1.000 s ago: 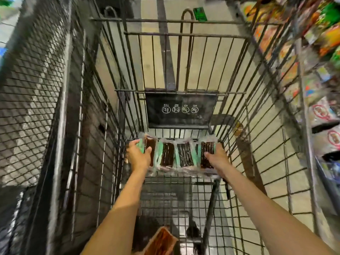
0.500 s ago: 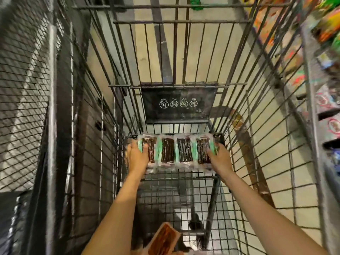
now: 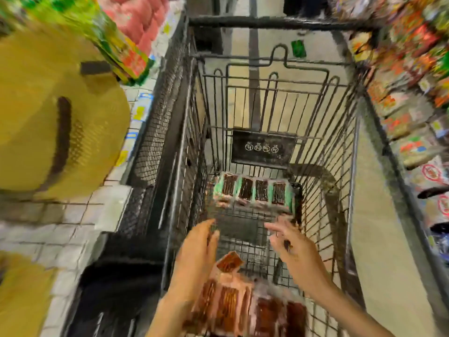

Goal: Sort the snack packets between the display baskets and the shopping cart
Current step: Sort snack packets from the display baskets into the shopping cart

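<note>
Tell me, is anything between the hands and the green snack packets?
Nothing visible. The left hand and right hand hover open inside the cart, and only wire floor lies between them and the green snack packets.

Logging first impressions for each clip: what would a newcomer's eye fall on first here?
The row of green-edged snack packets lying across the far floor of the wire shopping cart draws the eye first. Nearer the camera, the left hand and right hand hover open and empty above a heap of pink-wrapped packets at the cart's near end. A big blurred yellow basket fills the left edge.
</note>
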`<state>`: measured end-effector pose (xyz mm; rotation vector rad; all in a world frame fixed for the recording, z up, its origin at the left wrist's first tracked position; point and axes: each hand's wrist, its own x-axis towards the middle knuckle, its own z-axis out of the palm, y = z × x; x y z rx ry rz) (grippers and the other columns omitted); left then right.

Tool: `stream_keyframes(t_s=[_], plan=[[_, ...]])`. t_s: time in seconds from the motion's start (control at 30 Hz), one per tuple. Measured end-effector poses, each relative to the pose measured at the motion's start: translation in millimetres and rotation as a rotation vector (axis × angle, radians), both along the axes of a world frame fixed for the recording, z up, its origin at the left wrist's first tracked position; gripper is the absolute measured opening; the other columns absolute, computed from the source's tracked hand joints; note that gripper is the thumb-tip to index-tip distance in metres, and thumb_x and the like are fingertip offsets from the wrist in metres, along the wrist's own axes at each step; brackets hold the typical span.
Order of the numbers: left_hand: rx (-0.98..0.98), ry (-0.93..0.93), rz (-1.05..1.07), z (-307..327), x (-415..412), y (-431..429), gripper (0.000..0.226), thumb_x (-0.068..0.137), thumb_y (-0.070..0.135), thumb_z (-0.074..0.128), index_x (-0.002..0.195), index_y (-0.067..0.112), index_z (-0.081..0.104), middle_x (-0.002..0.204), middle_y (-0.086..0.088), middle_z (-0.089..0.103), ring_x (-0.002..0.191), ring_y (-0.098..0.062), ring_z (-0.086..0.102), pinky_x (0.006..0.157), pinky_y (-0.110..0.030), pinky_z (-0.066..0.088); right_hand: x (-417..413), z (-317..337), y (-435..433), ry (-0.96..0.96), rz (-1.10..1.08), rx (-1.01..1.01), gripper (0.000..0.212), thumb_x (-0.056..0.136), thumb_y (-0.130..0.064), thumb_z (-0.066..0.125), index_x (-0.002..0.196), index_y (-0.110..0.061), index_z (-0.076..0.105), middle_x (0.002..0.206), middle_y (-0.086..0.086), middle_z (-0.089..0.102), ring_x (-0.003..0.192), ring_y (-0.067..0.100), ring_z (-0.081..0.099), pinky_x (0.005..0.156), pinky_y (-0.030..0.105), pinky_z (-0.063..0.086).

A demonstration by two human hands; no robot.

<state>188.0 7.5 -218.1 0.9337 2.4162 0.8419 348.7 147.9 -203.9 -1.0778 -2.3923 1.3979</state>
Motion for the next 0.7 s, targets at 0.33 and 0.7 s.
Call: stream_keyframes(t_s=[0.33,0.7], plan=[[0.106,0.037,0.552,121.3,147.5,-250.0,0.028,0.083,0.004,0.068,0.102,0.025,0.070,0.102,0.008,0.071,0.095,0.018,0.056,0.082,0.005,0.034,76.6,88.3,-136.5,0.070,0.536,-0.102,0.027,0.082,-0.035,0.055,0.103,-0.030,0.070,0.113,-0.020,0.064,0.114,-0.005,0.053,0.098,0.015,0.038],[0.015,0.180,0.829,176.4,296.7,-419.9,0.028,0.089,0.039,0.055,0.117,0.044,0.057,0.118,0.029,0.060,0.111,0.016,0.052,0.089,-0.003,0.040,68.2,145.5,-296.7,0.295,1.093,-0.108,0.025,0.086,-0.025,0.057,0.109,-0.024,0.068,0.112,-0.015,0.066,0.111,0.005,0.059,0.094,0.014,0.042]])
